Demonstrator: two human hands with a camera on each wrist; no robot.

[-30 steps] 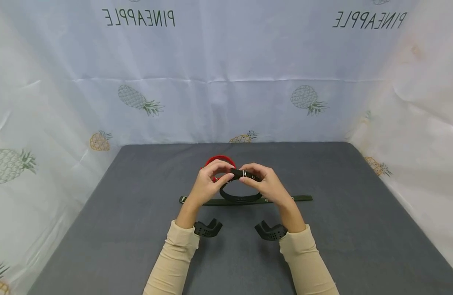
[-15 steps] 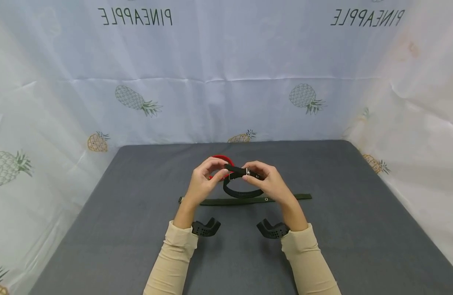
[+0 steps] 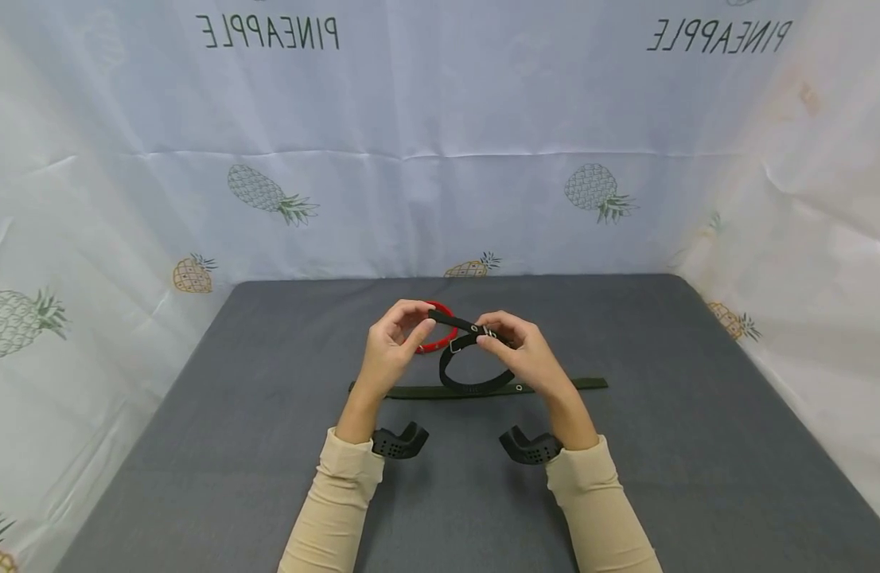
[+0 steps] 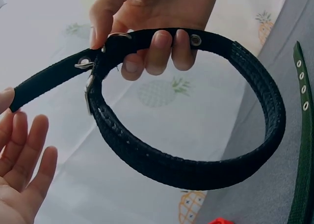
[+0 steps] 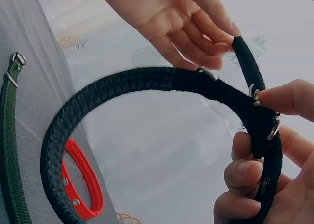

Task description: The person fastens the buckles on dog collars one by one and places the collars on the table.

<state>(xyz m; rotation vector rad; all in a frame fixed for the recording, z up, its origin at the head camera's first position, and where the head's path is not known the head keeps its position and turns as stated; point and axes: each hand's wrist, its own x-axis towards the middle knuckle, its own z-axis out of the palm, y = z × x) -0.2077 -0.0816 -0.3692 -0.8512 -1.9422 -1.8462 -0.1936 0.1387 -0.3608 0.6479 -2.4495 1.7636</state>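
A black collar (image 3: 476, 389) is held up in a loop between both hands, with its metal buckle (image 4: 85, 63) and eyelets showing in the wrist views. My left hand (image 3: 386, 354) pinches the tip of its free strap end (image 4: 44, 81) between thumb and finger, the other fingers spread. At the buckle, my right hand (image 3: 533, 358) grips the collar, fingers curled round the band and thumb pressing by the prong (image 5: 256, 95). The prong sits at an eyelet in the strap. A separate metal loop (image 4: 89, 94) on the band lies just below the buckle.
A green strap (image 3: 426, 392) with eyelets and a buckle lies straight across the grey table (image 3: 268, 446), below the hands. Behind the black collar lies a red collar (image 3: 440, 345) in a ring. A patterned white curtain (image 3: 440, 207) surrounds the table.
My left hand has moved left and slightly up, drawing out more of the black strap's end through the buckle. The right hand has shifted slightly right, still gripping the collar.
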